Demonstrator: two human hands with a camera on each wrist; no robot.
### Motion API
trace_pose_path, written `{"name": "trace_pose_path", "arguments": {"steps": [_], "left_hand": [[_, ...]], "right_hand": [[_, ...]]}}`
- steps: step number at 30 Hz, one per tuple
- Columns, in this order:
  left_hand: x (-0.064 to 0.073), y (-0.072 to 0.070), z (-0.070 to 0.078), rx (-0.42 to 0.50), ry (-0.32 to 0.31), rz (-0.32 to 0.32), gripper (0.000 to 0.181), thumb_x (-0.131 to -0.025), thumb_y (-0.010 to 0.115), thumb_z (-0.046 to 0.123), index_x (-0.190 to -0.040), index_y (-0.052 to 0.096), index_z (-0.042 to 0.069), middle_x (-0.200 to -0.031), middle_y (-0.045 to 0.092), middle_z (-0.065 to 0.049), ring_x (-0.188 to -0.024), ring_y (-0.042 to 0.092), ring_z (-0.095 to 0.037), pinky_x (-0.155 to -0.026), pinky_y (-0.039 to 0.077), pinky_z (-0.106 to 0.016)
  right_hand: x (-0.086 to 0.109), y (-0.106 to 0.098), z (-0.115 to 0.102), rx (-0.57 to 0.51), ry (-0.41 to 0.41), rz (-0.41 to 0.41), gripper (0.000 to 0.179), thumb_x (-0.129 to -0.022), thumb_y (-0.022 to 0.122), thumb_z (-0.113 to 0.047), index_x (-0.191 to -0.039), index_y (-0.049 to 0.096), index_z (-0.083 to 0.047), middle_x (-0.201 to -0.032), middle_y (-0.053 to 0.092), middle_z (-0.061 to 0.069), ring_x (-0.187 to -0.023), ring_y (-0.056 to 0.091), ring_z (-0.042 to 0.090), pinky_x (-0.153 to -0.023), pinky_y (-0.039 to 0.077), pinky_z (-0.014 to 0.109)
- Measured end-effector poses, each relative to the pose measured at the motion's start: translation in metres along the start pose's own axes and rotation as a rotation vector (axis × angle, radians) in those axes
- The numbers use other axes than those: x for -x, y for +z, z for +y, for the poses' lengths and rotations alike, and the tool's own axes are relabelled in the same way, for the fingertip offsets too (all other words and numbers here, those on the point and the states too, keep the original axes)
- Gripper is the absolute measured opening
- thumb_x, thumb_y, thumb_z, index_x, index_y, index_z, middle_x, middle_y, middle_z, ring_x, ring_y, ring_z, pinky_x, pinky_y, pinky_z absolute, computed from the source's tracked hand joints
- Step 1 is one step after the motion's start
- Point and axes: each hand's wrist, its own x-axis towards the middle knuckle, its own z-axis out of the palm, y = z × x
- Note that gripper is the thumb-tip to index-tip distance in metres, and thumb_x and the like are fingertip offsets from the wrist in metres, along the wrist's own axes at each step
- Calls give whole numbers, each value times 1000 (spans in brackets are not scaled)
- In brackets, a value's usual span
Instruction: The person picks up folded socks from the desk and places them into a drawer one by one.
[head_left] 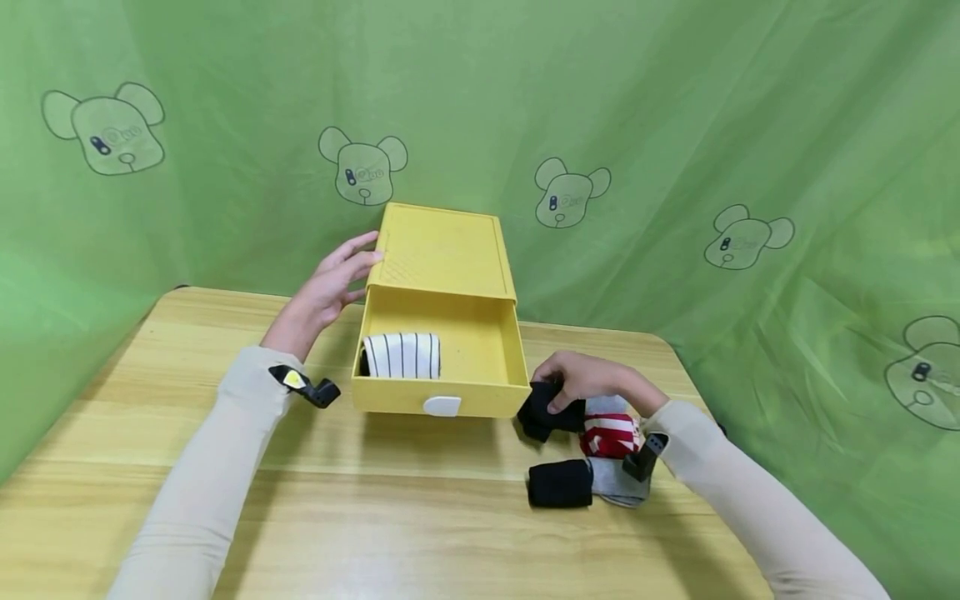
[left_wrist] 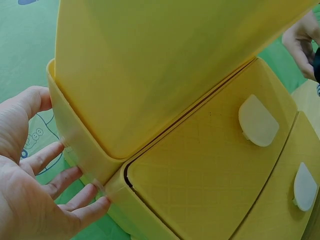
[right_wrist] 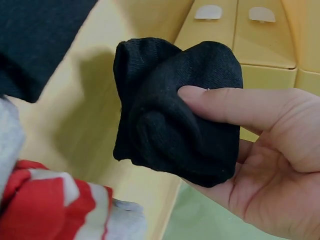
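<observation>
A yellow drawer cabinet (head_left: 442,250) stands on the table, its top drawer (head_left: 487,350) pulled out. A white sock bundle with dark stripes (head_left: 405,356) lies in the drawer's front left. My left hand (head_left: 330,283) touches the cabinet's left side; the left wrist view shows its fingers (left_wrist: 75,175) spread along that side. In my right hand (right_wrist: 280,135), thumb on top and fingers beneath, is a folded black sock (right_wrist: 175,110), just right of the drawer front. Below that hand lie another black sock (head_left: 560,484), a red and white sock (head_left: 609,435) and a grey sock (head_left: 621,482).
Two closed drawers with pale handles (left_wrist: 257,120) sit under the pulled-out one. A green curtain (head_left: 465,100) with bear outlines hangs behind the wooden table (head_left: 420,533). The open drawer juts out over the tabletop.
</observation>
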Motion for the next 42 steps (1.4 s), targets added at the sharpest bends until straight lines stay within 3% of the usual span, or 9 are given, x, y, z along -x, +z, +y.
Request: {"name": "trace_pose_path", "arguments": {"steps": [7,16,22,33,42], "left_hand": [[1,0,-1,-6,-3,-8,66,-101,62,32,-160,33,31,-161,41,-9,-147,42,-28,-123,33,-49],[1,0,0,-9,5,-11,65,-101,61,31,-160,32,31,-161,41,-10,-148,40,-28,-123,32,-49],[0,1,0,3,2,-4,65,-101,62,30,-159,34,31,-159,42,-10,-147,41,-28,-122,32,-50],[0,1,0,8,-1,-4,65,-101,62,30,-159,34,31,-158,43,-10,-146,42,-28,-122,33,-50],[0,0,-1,5,1,-5,66,-101,63,31,-159,34,31,-159,43,-10,-147,42,-28,-123,32,-50]], "right_hand": [[5,-10,-11,-18,3,0,20,-84,78,3,-101,74,-6,-91,72,5,-76,58,12,-70,51,24],[17,-30,-26,46,-40,45,16,-84,78,2,-98,73,-3,-89,71,8,-76,58,11,-69,51,23],[33,-51,-50,26,10,65,19,-85,76,2,-104,74,-3,-98,74,11,-80,64,15,-70,57,25],[59,-86,-101,135,44,164,24,-86,78,-4,-110,75,-9,-105,77,4,-94,70,17,-83,59,28],[62,-102,-149,240,-38,203,22,-88,77,-6,-109,76,-14,-104,77,0,-94,69,16,-83,58,27]]}}
